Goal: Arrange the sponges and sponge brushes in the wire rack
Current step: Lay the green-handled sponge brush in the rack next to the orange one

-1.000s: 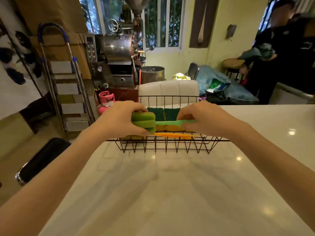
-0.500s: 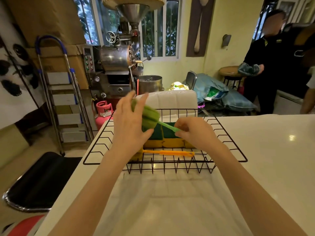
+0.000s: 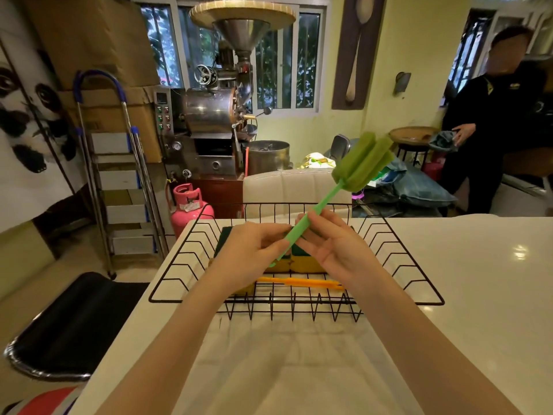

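Observation:
A green sponge brush is held tilted above the black wire rack, its foam head up and to the right. My left hand and my right hand both pinch its green handle over the middle of the rack. In the rack lie yellow sponges with dark green tops, partly hidden by my hands. An orange sponge brush lies flat along the rack's near side, its head hidden under my left wrist.
The rack stands at the far edge of a white counter. Behind it is a white chair back. A person in black stands at the far right. A black stool and a pink gas cylinder are to the left.
The green brush has swung round: its foam head, earlier at the left by my left hand, now points up to the right. My left hand has moved from the head to the handle.

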A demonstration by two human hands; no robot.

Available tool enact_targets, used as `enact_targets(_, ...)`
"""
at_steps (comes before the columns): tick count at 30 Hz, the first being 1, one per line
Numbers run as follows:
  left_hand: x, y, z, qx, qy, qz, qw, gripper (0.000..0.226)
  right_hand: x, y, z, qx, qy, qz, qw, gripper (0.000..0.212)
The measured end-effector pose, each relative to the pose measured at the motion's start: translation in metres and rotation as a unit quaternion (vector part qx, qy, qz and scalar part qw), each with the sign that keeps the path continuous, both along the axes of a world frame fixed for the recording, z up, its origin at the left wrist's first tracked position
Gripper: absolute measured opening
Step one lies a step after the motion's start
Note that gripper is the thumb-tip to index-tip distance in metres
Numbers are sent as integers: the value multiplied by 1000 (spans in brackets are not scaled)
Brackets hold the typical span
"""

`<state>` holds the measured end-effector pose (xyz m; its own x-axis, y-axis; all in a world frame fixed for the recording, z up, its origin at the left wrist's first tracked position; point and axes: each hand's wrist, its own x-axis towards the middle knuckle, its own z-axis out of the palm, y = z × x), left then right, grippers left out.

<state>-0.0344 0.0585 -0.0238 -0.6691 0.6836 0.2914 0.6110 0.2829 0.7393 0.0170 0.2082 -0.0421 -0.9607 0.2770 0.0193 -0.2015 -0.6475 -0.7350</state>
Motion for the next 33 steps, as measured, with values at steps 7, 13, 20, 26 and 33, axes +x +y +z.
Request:
enact_targets(7,-13,-6,-1,-50,26,41,998,28,13,1,16,423,-161,25,891,26)
enact_targets(13,-27,-20,-1,-190,82,18,978,28,49,14,57,680,-44,-14,731,38)
enact_targets(20,-37,-28,0,-237,73,-19,969,28,35,53,28,837,-199,40,508,83)
enact_targets(26,-37,-20,-9,-283,76,-34,955,28,33,62,17,794,-235,74,555,49)
enact_targets(33,-24,-3,-22,-311,79,-82,944,32,34,55,16,802,-264,138,518,51)
